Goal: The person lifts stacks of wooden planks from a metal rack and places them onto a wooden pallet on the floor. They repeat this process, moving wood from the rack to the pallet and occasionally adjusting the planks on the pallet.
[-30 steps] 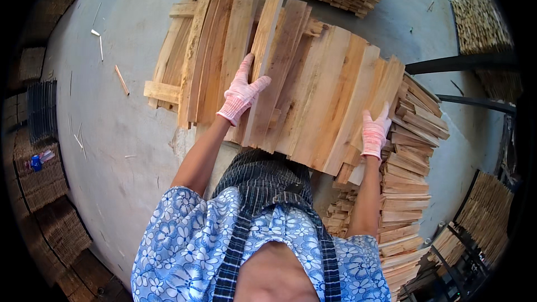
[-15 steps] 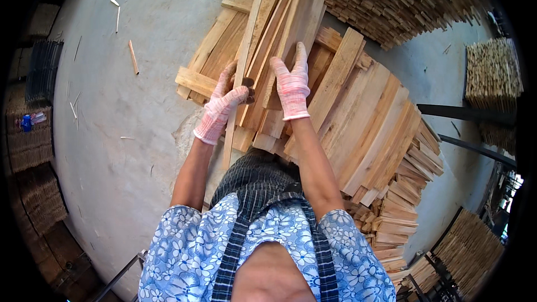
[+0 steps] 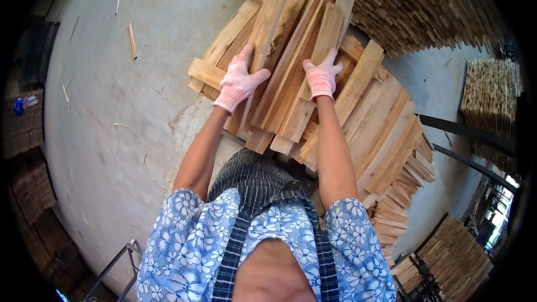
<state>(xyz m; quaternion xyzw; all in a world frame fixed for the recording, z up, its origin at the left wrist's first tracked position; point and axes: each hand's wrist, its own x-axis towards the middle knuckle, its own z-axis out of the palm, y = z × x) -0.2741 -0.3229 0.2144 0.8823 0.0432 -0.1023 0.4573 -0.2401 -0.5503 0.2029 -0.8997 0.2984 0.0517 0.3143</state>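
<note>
On top of the fanned bundle of pale rough-sawn wooden planks (image 3: pixel 291 72), your left hand in a pink knit glove (image 3: pixel 239 78) lies flat with fingers spread, and your right gloved hand (image 3: pixel 321 75) curls over a plank edge; both rest on the boards above the grey concrete floor (image 3: pixel 123 106)

Lower planks (image 3: pixel 391 201) buried under upper ones, small blue object (image 3: pixel 18 106) (far left) too small to identify

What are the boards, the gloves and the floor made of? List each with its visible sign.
Boards: raw sawn wood, unfinished; grain and pale tan streaks show.
Gloves, on the left hand and right hand: knitted fabric, likely cotton; ribbed cuffs.
Floor: probably concrete; grey, matte, blotchy.
</note>
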